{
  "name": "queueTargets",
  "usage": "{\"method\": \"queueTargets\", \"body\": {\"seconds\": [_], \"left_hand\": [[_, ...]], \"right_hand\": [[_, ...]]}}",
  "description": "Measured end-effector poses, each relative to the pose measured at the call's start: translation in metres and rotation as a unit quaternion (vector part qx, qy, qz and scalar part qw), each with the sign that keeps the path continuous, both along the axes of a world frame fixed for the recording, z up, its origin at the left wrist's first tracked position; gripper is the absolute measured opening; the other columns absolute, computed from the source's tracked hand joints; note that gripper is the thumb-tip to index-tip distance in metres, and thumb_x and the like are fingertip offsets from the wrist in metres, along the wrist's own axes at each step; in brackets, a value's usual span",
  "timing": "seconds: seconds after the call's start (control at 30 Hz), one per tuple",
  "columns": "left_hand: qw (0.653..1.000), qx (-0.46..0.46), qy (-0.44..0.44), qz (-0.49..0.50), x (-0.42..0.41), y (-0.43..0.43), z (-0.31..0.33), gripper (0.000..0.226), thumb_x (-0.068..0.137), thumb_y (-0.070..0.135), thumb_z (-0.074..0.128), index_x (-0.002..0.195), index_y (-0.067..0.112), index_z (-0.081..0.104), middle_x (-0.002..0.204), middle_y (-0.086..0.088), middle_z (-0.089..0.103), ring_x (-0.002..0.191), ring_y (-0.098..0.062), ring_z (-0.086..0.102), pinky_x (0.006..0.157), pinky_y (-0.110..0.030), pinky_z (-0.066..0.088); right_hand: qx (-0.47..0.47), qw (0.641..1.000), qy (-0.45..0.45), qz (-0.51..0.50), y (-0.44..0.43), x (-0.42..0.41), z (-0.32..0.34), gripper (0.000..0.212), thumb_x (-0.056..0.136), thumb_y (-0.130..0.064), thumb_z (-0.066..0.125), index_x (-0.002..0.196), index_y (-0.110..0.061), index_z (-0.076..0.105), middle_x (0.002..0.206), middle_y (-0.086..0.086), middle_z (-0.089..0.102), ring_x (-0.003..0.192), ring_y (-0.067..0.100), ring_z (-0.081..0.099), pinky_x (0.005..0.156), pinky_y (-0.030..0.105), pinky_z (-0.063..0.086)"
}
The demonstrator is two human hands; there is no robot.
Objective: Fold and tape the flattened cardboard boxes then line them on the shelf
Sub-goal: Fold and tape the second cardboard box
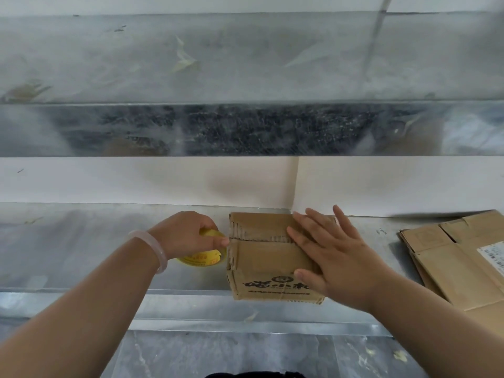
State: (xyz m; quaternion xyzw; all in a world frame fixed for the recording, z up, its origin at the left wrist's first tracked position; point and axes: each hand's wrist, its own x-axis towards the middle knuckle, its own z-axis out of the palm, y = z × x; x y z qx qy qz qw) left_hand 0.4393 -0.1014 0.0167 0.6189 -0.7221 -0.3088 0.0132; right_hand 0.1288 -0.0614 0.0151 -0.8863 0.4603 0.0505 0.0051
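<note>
My left hand (188,236) grips the yellow tape roll (203,259). Its fingers (215,241) are curled round the roll, and one fingertip touches the left end of the seam on top of the cardboard box (261,257). Most of the roll is hidden under this hand; only its lower rim with some print shows. I cannot make out if a strip of tape already runs over the seam.

My right hand (335,257) lies flat on the right part of the box top. Its fingers (345,219) are straight and spread apart, pressing the flaps down and holding nothing. The thumb reaches down over the front edge of the box.

The box stands on the lower metal shelf (81,241), close to the white wall (136,178), with the tape roll just beside it on the left. My right hand covers its right side, and the dark print on the front face is partly covered too.

To the right on the same shelf, well apart from the box, lies a stack of flattened boxes (450,263); the picture edge cuts it off. A pale bracelet (154,249) is on my left wrist.
</note>
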Motion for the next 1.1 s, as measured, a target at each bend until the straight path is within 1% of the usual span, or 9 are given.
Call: {"method": "queueTargets", "body": {"seconds": [0.1, 0.2, 0.3, 0.37, 0.5, 0.7, 0.83, 0.93, 1.1], "left_hand": [[1.000, 0.003, 0.005, 0.002, 0.002, 0.000, -0.005, 0.094, 0.038, 0.103, 0.030, 0.092, 0.037, 0.068, 0.087, 0.014, 0.068, 0.081, -0.003, 0.062, 0.078, -0.030, 0.053], [1.000, 0.001, 0.009, -0.003, 0.002, -0.001, -0.011, 0.088, 0.044, 0.102, 0.032, 0.091, 0.037, 0.069, 0.086, 0.014, 0.068, 0.080, -0.003, 0.062, 0.078, -0.030, 0.053], [1.000, 0.005, 0.009, -0.010, 0.000, -0.001, -0.015, 0.060, 0.067, 0.084, 0.049, 0.091, 0.034, 0.070, 0.086, 0.011, 0.069, 0.081, -0.007, 0.063, 0.080, -0.033, 0.054], [1.000, 0.009, 0.017, -0.010, -0.001, -0.001, -0.015, 0.060, 0.066, 0.084, 0.049, 0.091, 0.034, 0.070, 0.086, 0.010, 0.069, 0.081, -0.007, 0.063, 0.079, -0.032, 0.053], [0.999, 0.012, 0.050, 0.007, 0.001, -0.001, -0.017, 0.080, 0.045, 0.097, 0.039, 0.084, 0.035, 0.070, 0.083, 0.007, 0.070, 0.080, -0.010, 0.063, 0.075, -0.031, 0.051], [0.996, 0.013, 0.080, 0.025, 0.000, 0.004, -0.021, 0.058, 0.060, 0.079, 0.050, 0.084, 0.031, 0.070, 0.082, 0.004, 0.070, 0.078, -0.013, 0.063, 0.072, -0.029, 0.050], [0.984, -0.041, 0.152, 0.088, 0.003, 0.016, -0.026, 0.025, 0.072, 0.059, 0.069, 0.093, 0.045, 0.066, 0.096, 0.018, 0.066, 0.087, -0.005, 0.061, 0.072, -0.021, 0.048], [0.967, -0.059, 0.228, 0.099, 0.007, 0.029, -0.029, 0.022, 0.076, 0.045, 0.070, 0.097, 0.049, 0.064, 0.101, 0.020, 0.063, 0.092, -0.006, 0.061, 0.070, -0.014, 0.044], [0.981, -0.136, 0.133, 0.036, 0.012, 0.029, -0.024, 0.031, 0.076, 0.048, 0.072, 0.106, 0.048, 0.064, 0.096, 0.024, 0.060, 0.089, 0.000, 0.056, 0.079, -0.016, 0.044]], "right_hand": [[0.039, 0.998, -0.026, -0.029, 0.011, 0.019, 0.000, 0.084, 0.094, -0.068, 0.010, 0.151, -0.009, 0.030, 0.159, 0.007, 0.024, 0.148, 0.020, 0.019, 0.115, 0.041, 0.007], [0.045, 0.995, -0.074, -0.051, 0.016, 0.033, -0.005, 0.091, 0.084, -0.075, -0.003, 0.156, -0.019, 0.002, 0.161, -0.001, -0.006, 0.149, 0.016, -0.007, 0.115, 0.037, -0.006], [0.057, 0.995, -0.048, -0.065, 0.018, 0.040, -0.008, 0.081, 0.094, -0.069, 0.011, 0.150, -0.016, 0.035, 0.158, 0.002, 0.029, 0.146, 0.018, 0.024, 0.112, 0.041, 0.013], [0.029, 0.996, -0.048, -0.063, 0.016, 0.041, -0.005, 0.078, 0.096, -0.066, 0.014, 0.149, -0.014, 0.037, 0.157, 0.002, 0.031, 0.146, 0.015, 0.024, 0.115, 0.038, 0.014], [0.048, 0.996, -0.064, -0.045, 0.014, 0.045, -0.003, 0.088, 0.086, -0.075, 0.003, 0.154, -0.020, -0.009, 0.157, -0.006, -0.022, 0.147, 0.008, -0.018, 0.118, 0.030, -0.015], [0.028, 0.995, -0.036, -0.090, 0.019, 0.053, -0.011, 0.083, 0.090, -0.076, 0.020, 0.148, -0.021, 0.039, 0.156, 0.003, 0.034, 0.143, 0.019, 0.032, 0.111, 0.038, 0.016], [0.005, 0.996, -0.025, -0.084, 0.021, 0.052, -0.014, 0.080, 0.090, -0.073, 0.027, 0.148, -0.020, 0.040, 0.156, 0.003, 0.034, 0.143, 0.019, 0.033, 0.112, 0.038, 0.017], [-0.020, 0.996, -0.028, -0.082, 0.021, 0.049, -0.018, 0.081, 0.089, -0.073, 0.031, 0.149, -0.020, 0.038, 0.157, 0.002, 0.032, 0.144, 0.018, 0.032, 0.113, 0.038, 0.017], [-0.042, 0.996, -0.026, -0.079, 0.021, 0.049, -0.019, 0.079, 0.090, -0.072, 0.027, 0.149, -0.020, 0.039, 0.156, 0.003, 0.035, 0.142, 0.019, 0.035, 0.113, 0.037, 0.018]]}}
